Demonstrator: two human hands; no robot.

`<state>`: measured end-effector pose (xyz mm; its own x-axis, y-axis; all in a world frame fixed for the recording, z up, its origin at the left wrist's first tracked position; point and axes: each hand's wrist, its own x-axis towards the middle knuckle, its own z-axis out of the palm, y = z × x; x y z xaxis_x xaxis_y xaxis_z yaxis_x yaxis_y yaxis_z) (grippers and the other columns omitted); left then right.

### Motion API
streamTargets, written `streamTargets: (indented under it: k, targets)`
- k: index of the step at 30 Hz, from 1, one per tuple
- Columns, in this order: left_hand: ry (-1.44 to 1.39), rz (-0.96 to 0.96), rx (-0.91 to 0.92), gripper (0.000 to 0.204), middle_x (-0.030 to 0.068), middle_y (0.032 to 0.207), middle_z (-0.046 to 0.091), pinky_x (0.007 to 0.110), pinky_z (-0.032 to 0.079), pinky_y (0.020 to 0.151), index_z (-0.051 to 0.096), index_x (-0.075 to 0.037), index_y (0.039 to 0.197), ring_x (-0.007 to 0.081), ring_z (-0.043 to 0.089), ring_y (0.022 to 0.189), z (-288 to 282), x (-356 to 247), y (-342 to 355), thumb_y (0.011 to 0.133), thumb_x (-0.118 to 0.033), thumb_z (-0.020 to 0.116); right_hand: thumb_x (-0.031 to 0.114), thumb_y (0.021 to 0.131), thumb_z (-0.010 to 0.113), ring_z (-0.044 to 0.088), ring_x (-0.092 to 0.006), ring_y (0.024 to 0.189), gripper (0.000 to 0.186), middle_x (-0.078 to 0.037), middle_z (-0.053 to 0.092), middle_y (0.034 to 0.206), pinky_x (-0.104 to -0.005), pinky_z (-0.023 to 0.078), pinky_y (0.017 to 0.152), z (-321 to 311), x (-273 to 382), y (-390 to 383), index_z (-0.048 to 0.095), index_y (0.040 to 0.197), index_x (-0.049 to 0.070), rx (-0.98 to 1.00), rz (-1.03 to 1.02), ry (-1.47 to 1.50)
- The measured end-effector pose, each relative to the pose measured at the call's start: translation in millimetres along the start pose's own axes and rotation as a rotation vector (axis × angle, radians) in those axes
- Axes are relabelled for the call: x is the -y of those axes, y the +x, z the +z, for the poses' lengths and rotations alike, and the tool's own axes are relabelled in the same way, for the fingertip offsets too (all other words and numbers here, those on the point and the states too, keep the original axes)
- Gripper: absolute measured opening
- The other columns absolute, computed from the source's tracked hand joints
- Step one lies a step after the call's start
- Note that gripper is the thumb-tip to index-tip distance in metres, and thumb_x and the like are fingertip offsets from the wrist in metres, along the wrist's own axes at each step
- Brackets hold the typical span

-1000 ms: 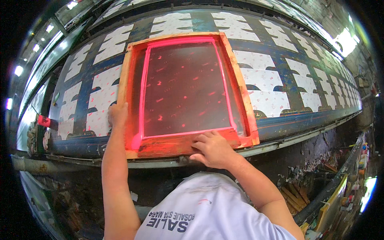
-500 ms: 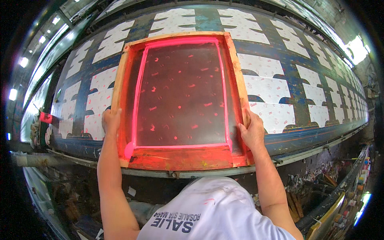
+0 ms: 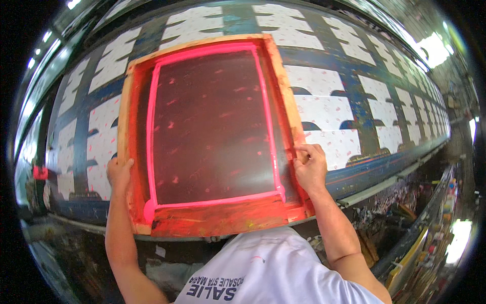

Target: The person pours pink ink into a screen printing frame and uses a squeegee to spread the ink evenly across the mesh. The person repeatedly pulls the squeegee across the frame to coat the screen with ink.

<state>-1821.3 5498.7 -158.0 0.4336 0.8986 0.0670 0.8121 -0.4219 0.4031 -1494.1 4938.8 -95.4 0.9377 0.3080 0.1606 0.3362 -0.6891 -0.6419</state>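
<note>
The wooden frame (image 3: pixel 281 81) fills the middle of the picture, slightly askew, its dark mesh (image 3: pixel 210 126) edged by a bright pink band (image 3: pixel 151 131). Left of centre the left hand (image 3: pixel 120 175) is clamped on the frame's left side; right of centre the right hand (image 3: pixel 311 168) has thumb and bent fingers closed on its right side. Around it, white patterned pieces (image 3: pixel 329 111) lie in rows on a long dark table (image 3: pixel 359 109), and a small red object (image 3: pixel 40 173) shows at far left
</note>
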Motion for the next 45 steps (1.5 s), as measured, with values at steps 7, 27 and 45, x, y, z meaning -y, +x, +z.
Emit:
streamTargets:
  k: [7,27,45]
  targets:
    - [-0.122,-0.006,0.02,0.04,0.0208,0.104,0.079,0.048,0.058,0.093,0.083,0.005,0.105,0.036,0.075,0.098,-11.8,-21.0,8.6,0.08,-0.023,0.097,-0.002,0.078,0.084,0.071,-0.0391,0.107,0.03,-0.016,0.073,0.108,-0.0477,0.059,0.097,-34.8,-5.5,21.7,0.084,0.106,0.01,-0.052,-0.133,-0.022]
    - [-0.217,0.032,-0.123,0.047,0.0184,0.108,0.076,0.046,0.057,0.094,0.083,0.003,0.105,0.035,0.072,0.099,94.2,-336.8,-176.8,0.076,-0.029,0.101,-0.01,0.077,0.072,0.074,-0.0339,0.109,0.032,-0.014,0.077,0.108,-0.0424,0.059,0.099,-193.9,-301.5,126.8,0.083,0.103,0.005,-0.208,-0.108,0.101]
    - [-0.226,-0.034,-0.103,0.046,0.0186,0.11,0.074,0.048,0.059,0.095,0.08,0.002,0.108,0.0383,0.075,0.103,109.0,-418.5,-241.9,0.079,-0.028,0.099,-0.008,0.085,0.083,0.07,-0.0261,0.105,0.026,-0.011,0.071,0.113,-0.038,0.056,0.094,-243.7,-390.5,148.5,0.079,0.109,0.0,-0.041,0.027,0.149]
